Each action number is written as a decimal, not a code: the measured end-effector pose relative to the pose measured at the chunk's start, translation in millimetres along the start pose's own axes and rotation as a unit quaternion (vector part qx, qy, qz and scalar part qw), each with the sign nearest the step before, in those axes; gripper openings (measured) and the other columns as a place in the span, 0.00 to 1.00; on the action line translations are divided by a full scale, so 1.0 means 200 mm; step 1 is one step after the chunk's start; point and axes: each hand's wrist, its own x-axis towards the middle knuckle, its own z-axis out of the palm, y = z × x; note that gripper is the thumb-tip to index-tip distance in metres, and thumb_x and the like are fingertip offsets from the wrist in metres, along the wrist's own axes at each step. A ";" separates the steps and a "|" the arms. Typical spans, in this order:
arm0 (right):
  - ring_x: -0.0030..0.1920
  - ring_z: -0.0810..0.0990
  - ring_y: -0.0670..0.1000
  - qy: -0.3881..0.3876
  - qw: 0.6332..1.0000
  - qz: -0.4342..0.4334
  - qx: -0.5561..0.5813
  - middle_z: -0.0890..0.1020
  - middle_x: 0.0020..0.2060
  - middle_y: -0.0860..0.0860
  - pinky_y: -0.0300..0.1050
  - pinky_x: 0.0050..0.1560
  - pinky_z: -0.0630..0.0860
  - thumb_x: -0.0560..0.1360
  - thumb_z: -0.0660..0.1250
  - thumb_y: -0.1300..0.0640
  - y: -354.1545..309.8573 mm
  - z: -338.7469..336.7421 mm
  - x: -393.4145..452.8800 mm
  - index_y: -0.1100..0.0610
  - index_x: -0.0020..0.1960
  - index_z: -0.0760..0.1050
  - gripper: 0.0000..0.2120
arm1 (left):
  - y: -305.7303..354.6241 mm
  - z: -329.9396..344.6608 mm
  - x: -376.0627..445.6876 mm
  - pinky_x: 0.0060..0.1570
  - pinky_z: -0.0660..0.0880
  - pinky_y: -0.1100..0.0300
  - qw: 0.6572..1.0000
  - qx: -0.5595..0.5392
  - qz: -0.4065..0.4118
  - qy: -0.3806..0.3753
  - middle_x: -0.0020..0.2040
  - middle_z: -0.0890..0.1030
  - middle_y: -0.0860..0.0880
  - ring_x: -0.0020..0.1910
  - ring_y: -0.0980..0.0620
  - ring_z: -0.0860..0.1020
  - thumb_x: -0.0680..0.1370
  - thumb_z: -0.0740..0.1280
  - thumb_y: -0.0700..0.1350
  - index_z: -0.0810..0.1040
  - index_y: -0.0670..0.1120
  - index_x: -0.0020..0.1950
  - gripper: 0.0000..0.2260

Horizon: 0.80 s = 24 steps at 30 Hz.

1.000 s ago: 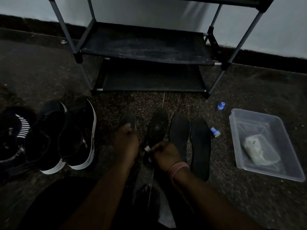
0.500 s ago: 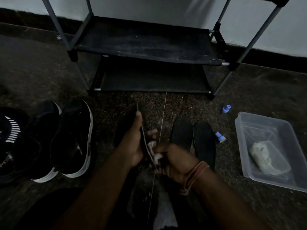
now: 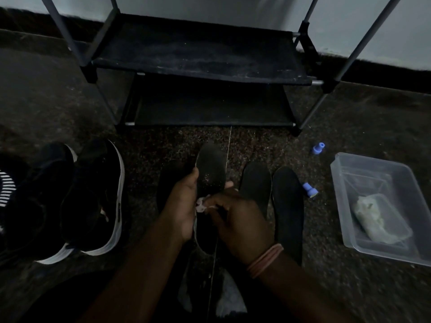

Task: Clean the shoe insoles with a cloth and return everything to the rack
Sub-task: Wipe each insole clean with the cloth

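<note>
My left hand (image 3: 180,206) grips a dark dusty insole (image 3: 211,170) by its left edge, its face turned up toward me. My right hand (image 3: 240,217) pinches a small pale cloth (image 3: 201,205) against the middle of that insole. Two more dark insoles (image 3: 256,183) (image 3: 288,206) lie side by side on the floor just right of my hands. Another dark insole (image 3: 169,180) lies on the floor behind my left hand, partly hidden. The black shoe rack (image 3: 198,54) stands ahead against the wall, its two visible shelves bare.
A pair of black sneakers with white soles (image 3: 93,199) sits on the left, with a striped shoe (image 3: 7,190) at the left edge. A clear plastic tub (image 3: 349,164) holding a pale cloth (image 3: 373,220) is at the right. Two small blue caps (image 3: 318,148) (image 3: 309,189) lie on the speckled floor.
The insole in my left hand has turned from edge-on to face-up. My right hand with the cloth stays at its middle. The view has shifted slightly.
</note>
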 end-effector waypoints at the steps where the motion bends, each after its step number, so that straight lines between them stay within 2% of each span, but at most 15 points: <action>1: 0.51 0.80 0.46 0.021 1.000 -0.004 -0.012 0.83 0.49 0.49 0.35 0.56 0.74 0.73 0.69 0.64 0.02 -0.01 0.01 0.52 0.51 0.83 0.11 | -0.02 0.01 0.00 0.66 0.72 0.43 1.000 -0.002 -0.005 -0.020 0.66 0.78 0.35 0.66 0.36 0.77 0.82 0.57 0.62 0.76 0.42 0.71 0.29; 3: 0.52 0.81 0.47 0.081 0.996 0.021 -0.044 0.84 0.50 0.51 0.31 0.58 0.70 0.74 0.69 0.65 0.08 -0.06 0.05 0.54 0.53 0.84 0.12 | -0.06 0.05 -0.03 0.62 0.74 0.46 0.998 0.018 -0.019 -0.059 0.65 0.81 0.39 0.63 0.41 0.80 0.83 0.56 0.61 0.80 0.43 0.67 0.27; 6: 0.52 0.82 0.53 0.150 0.981 0.078 -0.099 0.84 0.51 0.55 0.28 0.58 0.65 0.75 0.67 0.64 0.15 -0.17 0.08 0.56 0.54 0.84 0.11 | -0.12 0.10 -0.06 0.65 0.72 0.46 0.995 0.062 -0.046 -0.069 0.64 0.82 0.42 0.62 0.42 0.81 0.82 0.56 0.62 0.82 0.47 0.65 0.26; 9: 0.53 0.82 0.49 0.093 0.992 0.078 -0.035 0.85 0.52 0.54 0.27 0.59 0.67 0.74 0.67 0.65 0.07 -0.13 0.05 0.56 0.54 0.84 0.12 | -0.11 0.11 -0.07 0.59 0.77 0.48 0.996 0.043 -0.036 -0.065 0.63 0.82 0.39 0.59 0.42 0.83 0.83 0.56 0.61 0.79 0.43 0.68 0.27; 12: 0.54 0.82 0.49 0.008 0.999 0.046 0.007 0.85 0.53 0.52 0.41 0.62 0.75 0.75 0.67 0.63 -0.02 -0.02 0.04 0.54 0.54 0.85 0.12 | -0.07 0.08 -0.04 0.52 0.83 0.49 0.998 -0.025 -0.007 -0.049 0.65 0.79 0.37 0.55 0.43 0.84 0.83 0.56 0.58 0.75 0.39 0.71 0.27; 15: 0.55 0.83 0.48 0.015 0.997 0.066 -0.020 0.85 0.54 0.49 0.43 0.61 0.76 0.75 0.67 0.61 0.07 -0.05 0.05 0.51 0.55 0.84 0.12 | -0.09 0.08 -0.03 0.60 0.78 0.48 0.998 -0.027 -0.023 -0.046 0.65 0.79 0.37 0.62 0.42 0.80 0.83 0.57 0.59 0.76 0.40 0.70 0.27; 18: 0.55 0.82 0.53 0.098 0.985 0.094 -0.109 0.83 0.56 0.53 0.45 0.61 0.76 0.76 0.66 0.61 0.16 -0.12 0.07 0.51 0.59 0.83 0.14 | -0.13 0.09 -0.04 0.66 0.71 0.45 0.996 -0.005 -0.048 -0.077 0.65 0.80 0.39 0.64 0.41 0.79 0.83 0.56 0.60 0.79 0.43 0.68 0.26; 20: 0.54 0.82 0.53 0.132 0.979 0.100 -0.120 0.81 0.55 0.55 0.44 0.61 0.76 0.75 0.66 0.62 0.18 -0.14 0.07 0.52 0.59 0.82 0.15 | -0.14 0.09 -0.04 0.68 0.70 0.45 0.995 0.007 -0.053 -0.089 0.65 0.81 0.40 0.64 0.41 0.79 0.83 0.57 0.60 0.80 0.44 0.68 0.26; 22: 0.56 0.81 0.51 0.100 0.988 0.089 -0.078 0.82 0.56 0.53 0.41 0.65 0.73 0.75 0.67 0.63 0.17 -0.12 0.08 0.53 0.60 0.82 0.15 | -0.14 0.10 -0.05 0.69 0.70 0.46 0.994 0.004 -0.047 -0.099 0.67 0.80 0.40 0.65 0.41 0.79 0.83 0.57 0.59 0.79 0.44 0.69 0.25; 24: 0.58 0.81 0.49 0.036 0.996 0.080 -0.014 0.83 0.56 0.52 0.40 0.65 0.73 0.76 0.68 0.62 0.12 -0.08 0.07 0.53 0.59 0.83 0.14 | -0.14 0.10 -0.05 0.68 0.70 0.47 0.995 -0.012 -0.032 -0.097 0.68 0.78 0.38 0.66 0.41 0.78 0.83 0.57 0.57 0.76 0.42 0.72 0.25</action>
